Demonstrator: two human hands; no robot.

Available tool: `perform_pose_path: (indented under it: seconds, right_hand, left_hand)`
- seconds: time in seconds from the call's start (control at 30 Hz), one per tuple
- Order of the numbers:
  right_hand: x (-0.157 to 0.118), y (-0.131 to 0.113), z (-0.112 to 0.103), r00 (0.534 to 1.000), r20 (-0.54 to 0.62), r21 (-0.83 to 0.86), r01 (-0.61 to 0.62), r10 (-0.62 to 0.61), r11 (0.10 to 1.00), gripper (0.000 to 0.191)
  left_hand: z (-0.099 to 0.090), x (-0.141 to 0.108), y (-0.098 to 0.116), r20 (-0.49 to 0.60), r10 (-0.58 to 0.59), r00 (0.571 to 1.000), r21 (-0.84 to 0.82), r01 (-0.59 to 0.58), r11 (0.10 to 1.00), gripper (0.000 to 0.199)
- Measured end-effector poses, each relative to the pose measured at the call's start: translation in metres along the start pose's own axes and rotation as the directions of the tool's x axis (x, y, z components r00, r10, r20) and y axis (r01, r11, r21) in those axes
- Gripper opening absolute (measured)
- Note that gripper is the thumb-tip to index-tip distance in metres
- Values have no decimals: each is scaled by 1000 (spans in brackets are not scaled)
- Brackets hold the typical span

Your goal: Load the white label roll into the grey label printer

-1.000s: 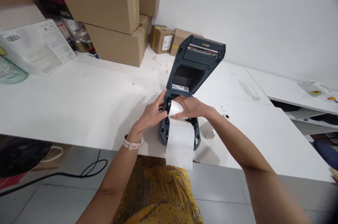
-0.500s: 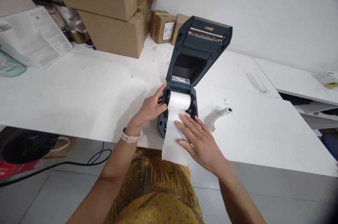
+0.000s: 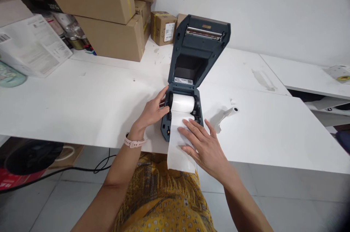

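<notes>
Printer (image 3: 189,82) near front edge of counter (image 3: 109,95), lid (image 3: 201,48) up. My left hand (image 3: 153,112), spread, touches its left side; right hand (image 3: 204,145) flat on paper (image 3: 179,153) overhanging that edge.

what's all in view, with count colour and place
Printer: one, blue-grey, on the table, lid raised
Paper roll: one, white, inside the printer
Paper strip: one, white, past table edge
Curled paper: one, white, right of printer
Cardboard boxes: at least six, brown, back left
Printed carton: one, white, far left
Bottle: one, teal, left edge
Table: one, white, across middle
Shelves: count unclear, white, right
Wall: one, white, behind
Floor: one, grey, below
Cable: count unclear, black, lower left
Garment: one, yellow, bottom centre
Wristband: one, pink, left wrist
Left grip: one, bare, printer's left side
Right grip: one, bare, on strip
</notes>
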State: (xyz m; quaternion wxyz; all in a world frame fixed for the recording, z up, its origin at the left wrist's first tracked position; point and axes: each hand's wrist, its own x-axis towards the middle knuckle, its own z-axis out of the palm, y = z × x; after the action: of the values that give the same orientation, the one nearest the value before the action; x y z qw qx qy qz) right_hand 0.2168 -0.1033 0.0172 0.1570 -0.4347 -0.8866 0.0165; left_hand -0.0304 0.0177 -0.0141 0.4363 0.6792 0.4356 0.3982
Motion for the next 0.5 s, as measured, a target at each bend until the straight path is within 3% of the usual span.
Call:
perform_pose_path:
  seconds: [0.33, 0.5]
  right_hand:
    - [18, -9, 2, 996, -6, 2, -91, 91, 996, 70]
    - [27, -13, 10, 993, -33, -35, -111, 110, 993, 66]
  left_hand:
    - [0, -2, 3, 4, 8, 1000, 36, -8, 999, 77]
    - [1, -1, -1, -2, 5, 1000, 46, -5, 999, 77]
